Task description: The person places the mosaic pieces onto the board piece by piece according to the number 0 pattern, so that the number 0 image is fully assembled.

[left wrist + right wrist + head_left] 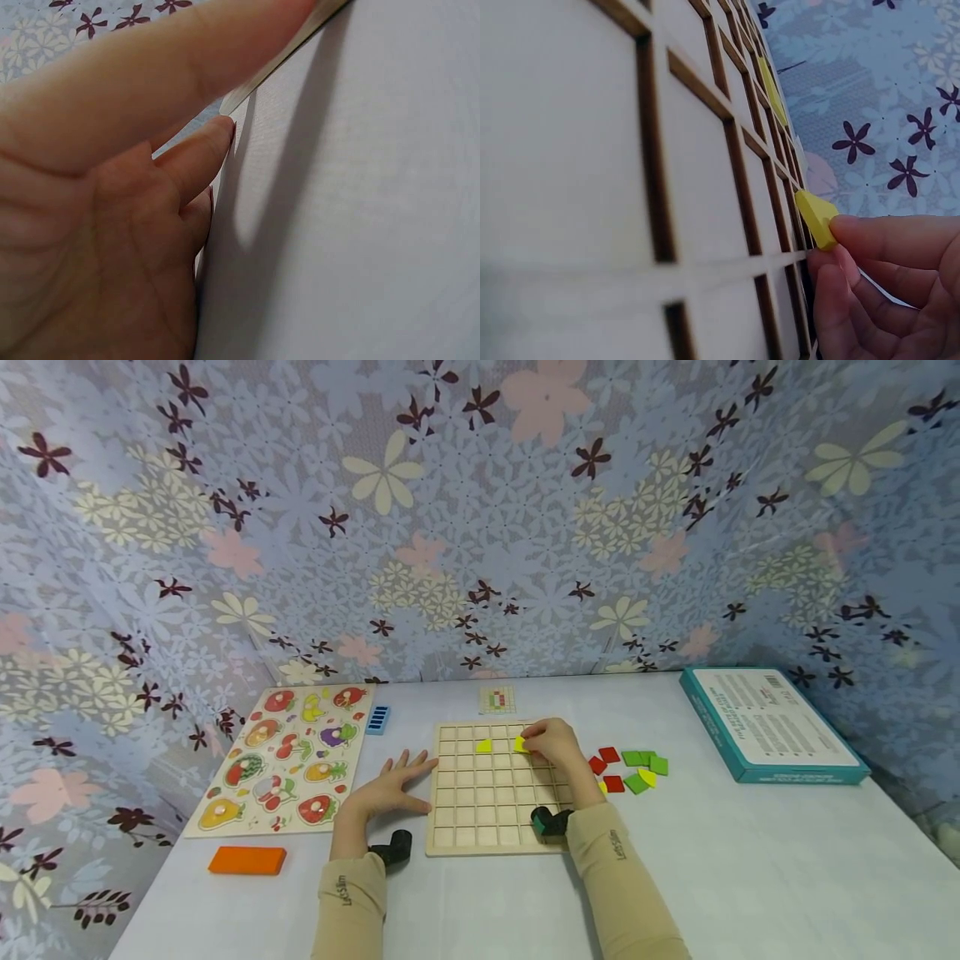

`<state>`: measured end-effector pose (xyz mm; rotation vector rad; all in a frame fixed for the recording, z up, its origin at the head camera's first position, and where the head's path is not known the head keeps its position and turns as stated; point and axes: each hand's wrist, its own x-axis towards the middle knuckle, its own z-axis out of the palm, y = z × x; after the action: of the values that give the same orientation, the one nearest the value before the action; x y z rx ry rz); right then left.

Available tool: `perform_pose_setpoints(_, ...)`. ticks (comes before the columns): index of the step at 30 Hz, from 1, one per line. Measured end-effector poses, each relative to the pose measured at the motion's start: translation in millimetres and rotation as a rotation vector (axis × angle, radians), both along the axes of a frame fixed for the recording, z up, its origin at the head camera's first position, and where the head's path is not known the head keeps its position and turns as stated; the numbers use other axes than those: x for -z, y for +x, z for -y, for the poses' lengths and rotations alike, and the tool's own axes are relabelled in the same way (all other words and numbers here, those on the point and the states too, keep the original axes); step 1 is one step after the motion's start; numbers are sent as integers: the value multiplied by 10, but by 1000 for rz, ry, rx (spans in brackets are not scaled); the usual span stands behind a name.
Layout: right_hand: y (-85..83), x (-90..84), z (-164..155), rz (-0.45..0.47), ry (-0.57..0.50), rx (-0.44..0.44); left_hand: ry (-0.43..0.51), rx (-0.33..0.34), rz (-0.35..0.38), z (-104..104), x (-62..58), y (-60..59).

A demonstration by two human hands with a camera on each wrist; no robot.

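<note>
A wooden grid board (465, 817) lies on the white table. My right hand (553, 743) is over its upper right part and pinches a yellow tile (820, 219) between thumb and fingers, close over a square. Another yellow tile (483, 746) sits in a square to the left, near the top of the grid. My left hand (387, 787) lies beside the board with fingers spread, its fingertips right at the left edge. To the right of the board are loose red tiles (609, 754), green tiles (658, 765) and a yellow tile (647, 777).
A small pattern card (498, 699) lies behind the board. On the left are a fruit puzzle board (296, 752), a small blue object (378, 720) and an orange block (247, 860). A teal box (772, 727) stands at the right. Flowered cloth (480, 527) hangs behind the table.
</note>
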<state>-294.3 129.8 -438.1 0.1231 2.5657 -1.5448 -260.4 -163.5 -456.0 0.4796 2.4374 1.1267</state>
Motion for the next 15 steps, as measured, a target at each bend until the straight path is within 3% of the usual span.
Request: perform_pose_setpoints(15, -53, 10, 97, -101, 229, -31, 5, -11, -10, -11, 3, 5)
